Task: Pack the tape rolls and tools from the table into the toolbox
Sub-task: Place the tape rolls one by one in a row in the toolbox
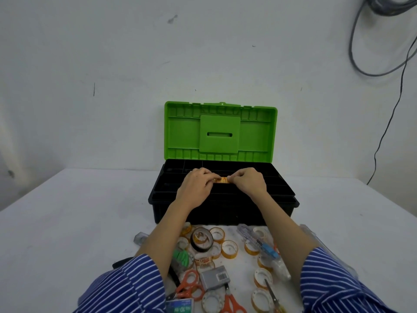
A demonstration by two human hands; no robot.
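A black toolbox [167, 208] with its green lid [180, 132] raised stands at the table's middle. Over its open tray, my left hand [196, 185] and my right hand [248, 180] together pinch a small yellow tape roll [222, 180] between their fingertips. Closer to me on the table lie several clear-yellow tape rolls [229, 249], a black tape roll [202, 239], orange-handled scissors [188, 286], a grey box [214, 277] with a barcode and a blue-tipped tool [267, 248].
The white table [67, 222] runs to a white wall behind the toolbox. Grey cables [361, 64] hang at the upper right. A clear plastic piece [141, 238] lies by my left forearm. My striped sleeves cover the near corners.
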